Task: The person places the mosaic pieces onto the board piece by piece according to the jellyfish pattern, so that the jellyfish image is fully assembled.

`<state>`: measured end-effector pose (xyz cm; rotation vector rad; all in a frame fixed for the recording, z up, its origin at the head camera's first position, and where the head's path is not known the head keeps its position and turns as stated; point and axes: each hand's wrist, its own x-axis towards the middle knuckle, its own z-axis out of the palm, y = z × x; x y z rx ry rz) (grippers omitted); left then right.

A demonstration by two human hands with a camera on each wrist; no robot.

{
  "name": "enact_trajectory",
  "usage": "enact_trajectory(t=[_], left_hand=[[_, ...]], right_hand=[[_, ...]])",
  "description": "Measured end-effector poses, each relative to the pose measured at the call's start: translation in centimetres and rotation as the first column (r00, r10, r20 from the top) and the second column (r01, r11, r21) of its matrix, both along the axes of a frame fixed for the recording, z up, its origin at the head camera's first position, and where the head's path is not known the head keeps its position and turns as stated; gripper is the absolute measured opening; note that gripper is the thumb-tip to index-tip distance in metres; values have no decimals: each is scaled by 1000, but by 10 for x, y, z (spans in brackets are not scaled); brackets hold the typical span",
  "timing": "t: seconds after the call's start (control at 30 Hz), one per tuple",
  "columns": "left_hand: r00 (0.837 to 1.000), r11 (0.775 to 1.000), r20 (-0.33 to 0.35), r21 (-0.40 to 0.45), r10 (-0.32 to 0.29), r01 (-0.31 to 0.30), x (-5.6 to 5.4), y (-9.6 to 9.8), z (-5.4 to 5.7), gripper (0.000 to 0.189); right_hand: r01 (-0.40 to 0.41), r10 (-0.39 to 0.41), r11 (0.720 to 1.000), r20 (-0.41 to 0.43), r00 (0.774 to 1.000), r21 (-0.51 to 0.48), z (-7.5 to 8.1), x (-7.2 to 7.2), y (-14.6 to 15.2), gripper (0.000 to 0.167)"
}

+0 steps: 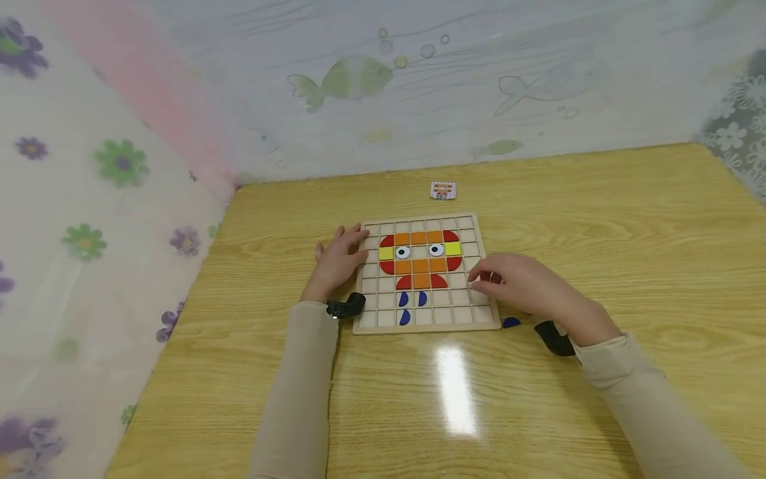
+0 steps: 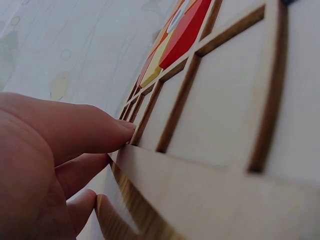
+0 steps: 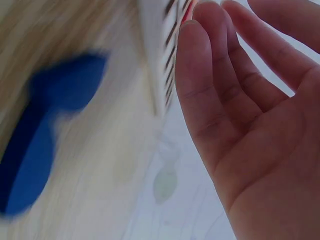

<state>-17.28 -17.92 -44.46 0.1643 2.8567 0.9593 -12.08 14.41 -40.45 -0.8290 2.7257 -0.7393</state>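
Observation:
A wooden grid board [image 1: 372, 301] lies on the table, bearing orange squares [image 1: 421, 266], red curved pieces [image 1: 387, 267], yellow squares [image 1: 453, 249] and two eye pieces [image 1: 403, 252]. Three blue half-round pieces [image 1: 422, 298] sit in its lower cells. My left hand [image 1: 339, 261] rests at the board's left edge, a fingertip touching the frame in the left wrist view. Over the right edge hovers my right hand [image 1: 519, 283], its fingers bent a little and the palm bare in the right wrist view. A blue piece [image 1: 511, 322] lies beside the board; blurred blue shapes [image 3: 70, 82] show near this hand.
A small picture card [image 1: 443, 191] lies behind the board. The table [image 1: 269, 266] meets a wall with painted fish [image 1: 358, 76] at the back and a flowered wall [image 1: 90, 199] on the left. Light reflects off the tabletop in front of the board.

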Motion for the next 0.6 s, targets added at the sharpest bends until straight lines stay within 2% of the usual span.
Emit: enact_trajectory(t=[0.17,0.33,0.6], left_hand=[[1000,1000,-6,-2,4,-4,2,0,0,44],[1000,1000,-10,-5,-12,11,1,2,0,44],[1000,1000,-12,2,-1,1,1,0,0,44]], right_hand=[[-11,11,1000,-17,1000,9,-4,2,21,15],[-9,9,999,12,1000,39,-8,5,43,15],[-35,30,998,84,996,56,-13,8,66,29]])
